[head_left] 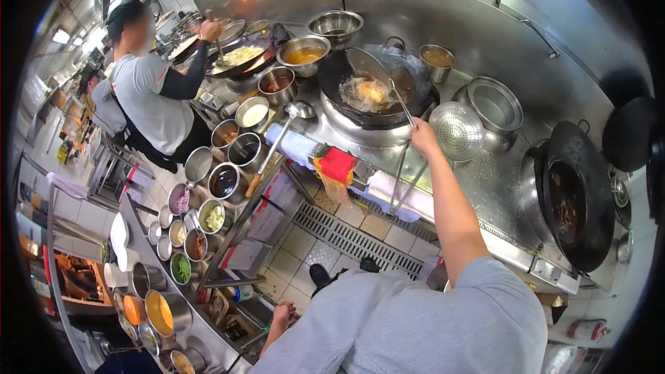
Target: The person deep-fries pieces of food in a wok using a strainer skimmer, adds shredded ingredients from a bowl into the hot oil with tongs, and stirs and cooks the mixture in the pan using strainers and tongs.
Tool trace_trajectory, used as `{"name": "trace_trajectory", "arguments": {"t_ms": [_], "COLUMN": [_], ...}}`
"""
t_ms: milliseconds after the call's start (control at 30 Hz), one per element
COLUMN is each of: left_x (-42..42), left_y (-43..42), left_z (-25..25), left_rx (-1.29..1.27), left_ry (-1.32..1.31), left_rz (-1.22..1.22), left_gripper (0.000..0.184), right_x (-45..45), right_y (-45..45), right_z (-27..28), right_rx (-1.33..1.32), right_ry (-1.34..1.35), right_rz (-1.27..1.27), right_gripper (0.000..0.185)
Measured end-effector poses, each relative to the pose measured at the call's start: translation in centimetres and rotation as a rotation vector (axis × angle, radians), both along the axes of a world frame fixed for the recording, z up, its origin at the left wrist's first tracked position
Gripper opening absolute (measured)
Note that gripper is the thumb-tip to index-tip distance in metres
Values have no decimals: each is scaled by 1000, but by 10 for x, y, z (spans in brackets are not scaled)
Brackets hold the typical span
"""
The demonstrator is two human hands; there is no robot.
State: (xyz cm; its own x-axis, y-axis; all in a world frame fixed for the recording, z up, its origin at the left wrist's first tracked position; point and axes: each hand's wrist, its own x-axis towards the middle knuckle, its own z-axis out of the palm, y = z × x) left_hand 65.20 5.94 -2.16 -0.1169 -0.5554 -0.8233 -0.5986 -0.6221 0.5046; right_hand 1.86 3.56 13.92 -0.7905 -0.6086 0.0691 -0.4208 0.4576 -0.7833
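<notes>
My right hand [423, 136] is closed round the handle of a wide metal strainer [369, 66], whose head is over the near wok [346, 107]. In that wok, golden food [372, 91] bubbles in liquid. A perforated round ladle [455, 130] lies just right of my right hand. Low at my left side is my left hand [283, 314], its fingers curled; whether anything is in them is too small to make out. It is near the shelf edge by the metal counter.
A co-worker [152, 90] stands at the left by another wok [239, 59]. Pots of sauces and chopped ingredients line the left counter. A ladle [299, 109] rests across pots. A large black wok [578, 197] stands at the right. A drain grate [357, 235] crosses the floor.
</notes>
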Motion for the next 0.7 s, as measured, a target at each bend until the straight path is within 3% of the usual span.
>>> {"name": "trace_trajectory", "arguments": {"t_ms": [67,233,300,367,433,533,700], "left_x": [14,11,12,16,17,15,10], "left_y": [-4,-16,-21,-19,-23,-29,-39], "left_z": [-23,-18,-28,-31,-31,-38,-37], "left_rx": [13,31,66,40,-38,-66,-118], "left_ry": [42,84,97,100,54,43,-12], "left_rz": [30,91,219,220,36,-45,-251], "left_gripper": [10,11,12,13,14,14,15], "right_x": [1,24,42,55,88,130,151], "right_y": [10,31,27,15,3,-12,-13], "right_z": [7,27,28,8,3,-11,-17], "right_rx": [85,88,189,279,363,402,370], "right_ry": [159,219,187,242,265,230,148], "right_rz": [84,57,-82,-45,-84,4,53], "right_gripper": [36,36,37,44,53,60,60]}}
